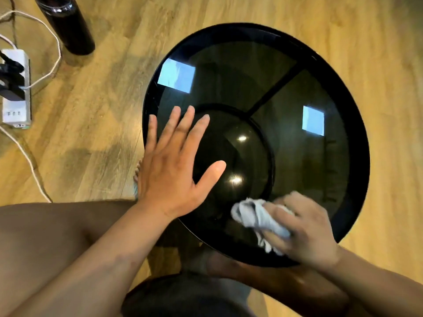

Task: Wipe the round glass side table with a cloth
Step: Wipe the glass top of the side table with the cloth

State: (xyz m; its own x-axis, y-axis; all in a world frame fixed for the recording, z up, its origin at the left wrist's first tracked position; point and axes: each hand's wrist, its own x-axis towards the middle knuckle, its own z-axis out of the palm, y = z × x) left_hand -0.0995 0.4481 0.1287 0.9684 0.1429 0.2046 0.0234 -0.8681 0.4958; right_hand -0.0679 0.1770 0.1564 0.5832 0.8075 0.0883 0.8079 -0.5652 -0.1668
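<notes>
While the left hand (pixel 176 161) lay flat, fingers spread, steadying the glass table (pixel 357 124), the right hand (pixel 302 227) gripped the bunched cloth (pixel 254 216) — mid-wipe at the near edge — the far glass probably next.

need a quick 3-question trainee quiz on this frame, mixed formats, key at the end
1. True or false: the left hand is open, fingers spread, over the glass table.
2. What does the right hand grip? A) a sponge B) a crumpled white cloth C) nothing
3. Short answer: what dark thing stands on the wooden floor at the upper left of the view?

Key: 1 true; 2 B; 3 a bottle.
</notes>
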